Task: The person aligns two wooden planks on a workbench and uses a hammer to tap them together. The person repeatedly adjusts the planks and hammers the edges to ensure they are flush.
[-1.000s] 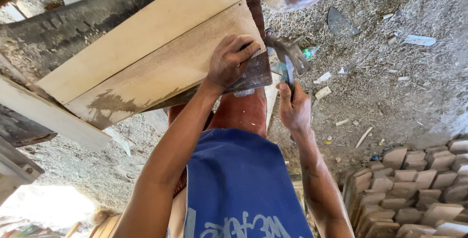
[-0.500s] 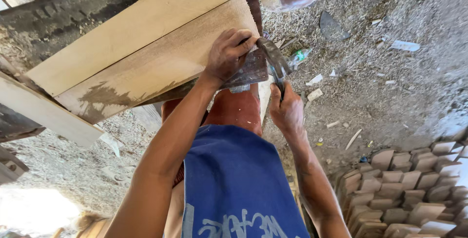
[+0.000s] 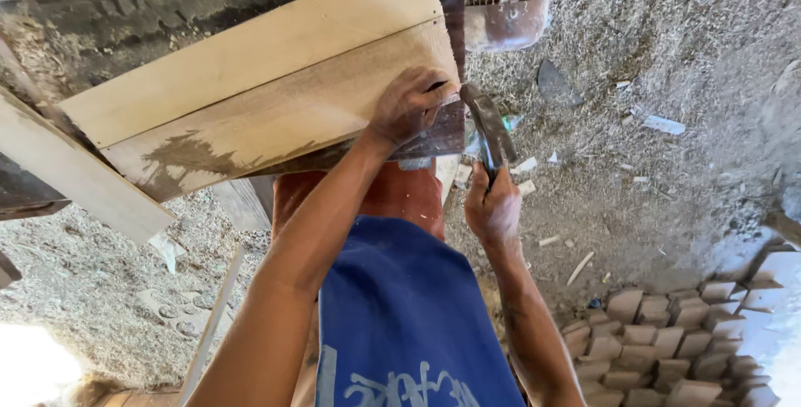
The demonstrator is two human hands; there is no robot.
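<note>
Pale wood first: two boards (image 3: 250, 98) lie stacked at a slant across the top left, the lower one stained dark near its left end. Your left hand (image 3: 409, 107) is curled over the lower board's right end, fingers wrapped onto the edge, pressing it down w/ a closed grip. Just beside it, to the right, your right hand (image 3: 494, 207) is closed round the handle of a hammer (image 3: 488, 128); its dark head sits right at the board's corner, close to your left fingers. Can't tell if the head actually touches the wood. Under the boards there's a dark metal piece at the corner, partly hidden by your left hand. Below, blue shorts (image 3: 400, 315) fill the middle of the view. Ground is covered in sawdust (image 3: 667, 48) w/ small wood scraps scattered to the right. Bottom right, a pile of cut blocks (image 3: 684, 340), well apart from both hands.
</note>
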